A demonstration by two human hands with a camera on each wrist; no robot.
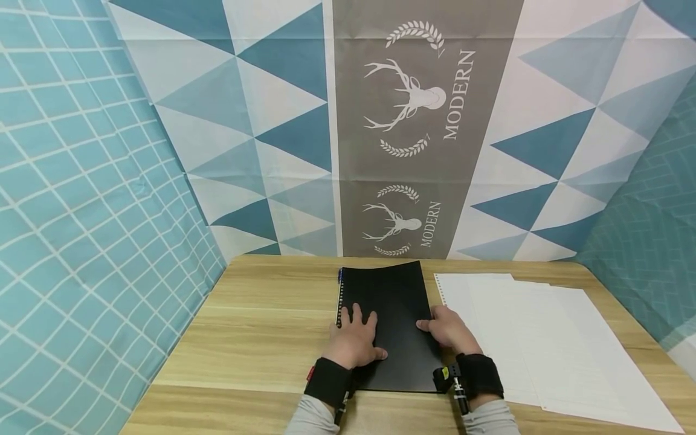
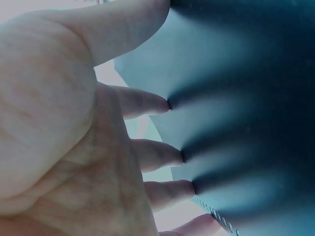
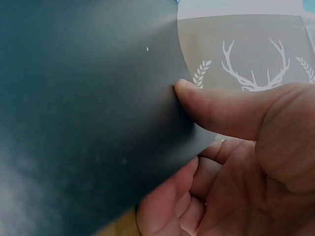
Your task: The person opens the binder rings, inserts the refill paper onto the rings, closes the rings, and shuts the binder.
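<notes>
A black-covered notebook [image 1: 399, 338] lies on the wooden table, a row of punched holes or binding along its left edge. My left hand [image 1: 354, 338] rests on the cover near that edge with its fingers spread. The left wrist view shows the fingertips [image 2: 174, 153] of that hand touching the dark cover [image 2: 256, 123]. At the opposite edge, my right hand [image 1: 448, 329] pinches the notebook, thumb on top of the cover [image 3: 98, 113] and fingers curled underneath. The edge is lifted and bent there. What lies under the cover is hidden.
Overlapping white sheets [image 1: 544, 344] with punched holes along their left edge lie right of the notebook. A small blue item [image 1: 340, 275] shows at the notebook's upper left corner. Patterned cloth [image 1: 272, 121] hangs behind the wooden table [image 1: 244, 338] and along both sides.
</notes>
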